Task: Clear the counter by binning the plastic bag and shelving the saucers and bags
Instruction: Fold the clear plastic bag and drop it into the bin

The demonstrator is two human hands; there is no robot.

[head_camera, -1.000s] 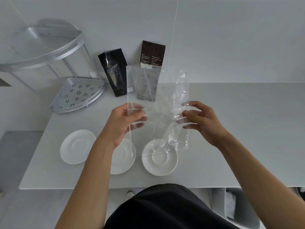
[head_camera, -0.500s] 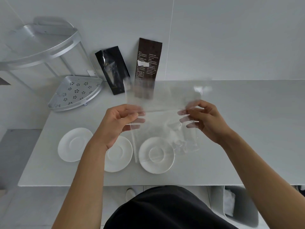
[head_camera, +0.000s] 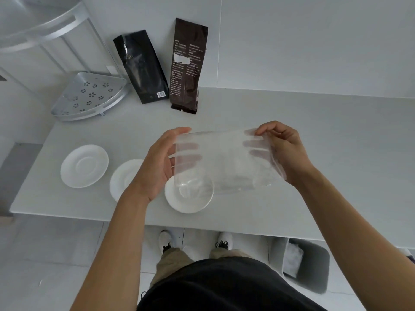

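Note:
A clear plastic bag (head_camera: 226, 162) is stretched flat above the counter between my left hand (head_camera: 159, 167) and my right hand (head_camera: 285, 151), each gripping one side edge. Three white saucers lie in a row near the front edge: the left saucer (head_camera: 84, 166), the middle saucer (head_camera: 123, 176) partly hidden by my left wrist, and the right saucer (head_camera: 190, 203) partly seen through the plastic. A black bag (head_camera: 141, 66) and a dark brown bag (head_camera: 187, 66) lean against the back wall.
A metal corner shelf stands at the back left, with a perforated lower tier (head_camera: 89, 95) and an upper tier (head_camera: 40, 25). A grey bin (head_camera: 307, 268) sits on the floor under the counter's right side. The grey counter (head_camera: 336, 153) extends to the right.
The plastic bag has gone from hanging upright and crumpled to folded and pulled flat between both hands. The view has tilted down, and my feet and the bin show now.

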